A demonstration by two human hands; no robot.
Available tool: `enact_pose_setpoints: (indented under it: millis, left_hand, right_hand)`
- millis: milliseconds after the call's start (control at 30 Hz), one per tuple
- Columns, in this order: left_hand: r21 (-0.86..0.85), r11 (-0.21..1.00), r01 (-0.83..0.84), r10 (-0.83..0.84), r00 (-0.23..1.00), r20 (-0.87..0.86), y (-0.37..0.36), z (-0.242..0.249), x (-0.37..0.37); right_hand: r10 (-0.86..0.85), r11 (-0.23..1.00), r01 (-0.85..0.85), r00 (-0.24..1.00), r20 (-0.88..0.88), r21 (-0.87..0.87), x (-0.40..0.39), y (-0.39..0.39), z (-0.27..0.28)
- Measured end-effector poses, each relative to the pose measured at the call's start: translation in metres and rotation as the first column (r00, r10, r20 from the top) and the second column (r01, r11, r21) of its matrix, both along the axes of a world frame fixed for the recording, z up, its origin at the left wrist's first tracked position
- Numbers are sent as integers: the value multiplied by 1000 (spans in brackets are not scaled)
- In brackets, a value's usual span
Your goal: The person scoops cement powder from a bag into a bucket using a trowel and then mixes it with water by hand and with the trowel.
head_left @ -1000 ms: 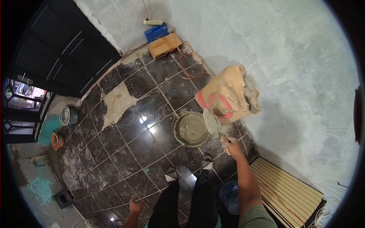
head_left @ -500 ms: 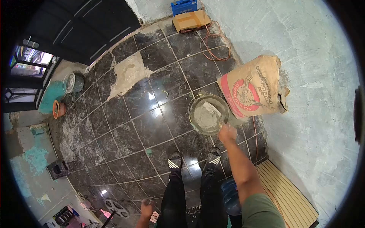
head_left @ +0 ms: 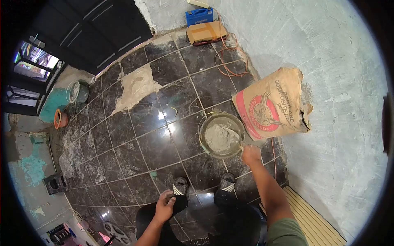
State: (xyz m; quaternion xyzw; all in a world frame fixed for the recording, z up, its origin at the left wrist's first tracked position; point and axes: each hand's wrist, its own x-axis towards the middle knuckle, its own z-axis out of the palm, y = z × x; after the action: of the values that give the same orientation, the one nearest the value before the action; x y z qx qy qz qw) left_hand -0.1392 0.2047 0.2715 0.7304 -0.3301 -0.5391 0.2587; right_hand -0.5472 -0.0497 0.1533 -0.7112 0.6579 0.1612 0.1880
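Note:
A round bucket holding grey wet mortar stands on the dark tiled floor. My right hand is closed round the handle of a trowel at the bucket's lower right rim, and the blade lies in the mortar. Near my left knee, my left hand is raised with its fingers curled together; whether anything small is between them I cannot make out. Just right of the bucket leans a paper cement bag against the wall.
An orange cable, a cardboard box and a blue case are at the top. At the left are a grey bucket and an orange pot. Slatted panels lie at lower right.
My left hand has come up and forward from the bottom edge. The trowel blade has shifted to the right side of the mortar. My knees are now bent and the view has shifted.

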Motion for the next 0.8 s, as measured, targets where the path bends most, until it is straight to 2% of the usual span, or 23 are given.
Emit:
enact_pose_setpoints:
  millis: [67,167,267,333,400,467,567,600,633,667,700,800]
  left_hand:
    - [-9,999,-44,44,997,-67,-30,-9,0]
    - [0,999,-32,31,992,-123,-70,-39,7]
    - [-263,957,125,-131,991,-2,-131,-88,-7]
    - [-164,967,196,-191,980,48,-173,-123,-19]
    - [-219,960,174,-159,984,83,-214,-149,-43]
    - [-265,951,160,-140,986,94,-238,-200,-55]
    - [-365,924,116,-95,993,77,-280,-274,-80]
    - [-387,917,96,-77,995,64,-287,-285,-88]
    - [-343,937,72,-70,997,20,-293,-275,-99]
    - [-295,954,46,-55,998,-24,-299,-251,-108]
    - [-239,971,14,-31,997,-66,-299,-236,-111]
    - [-116,989,-89,72,987,-141,-300,-253,-105]
  right_hand:
    - [80,995,-72,992,102,-72,-11,-7,10]
    - [153,955,-70,948,280,-287,-2,-28,66]
    - [119,931,60,882,456,-359,22,-43,78]
    - [55,926,147,858,511,-347,48,-53,49]
    - [6,896,233,845,535,-377,68,-53,-1]
    - [-24,832,314,844,535,-458,83,-58,-77]
    - [-262,661,686,591,763,-305,98,-62,-117]
    - [-243,599,785,370,897,-161,102,-62,-132]
    - [-207,542,840,126,970,6,105,-62,-147]
    - [-153,497,848,-123,981,183,112,-63,-152]
    - [-54,398,846,-365,929,356,131,-63,-130]
    - [-42,468,832,-315,948,298,118,-55,-86]
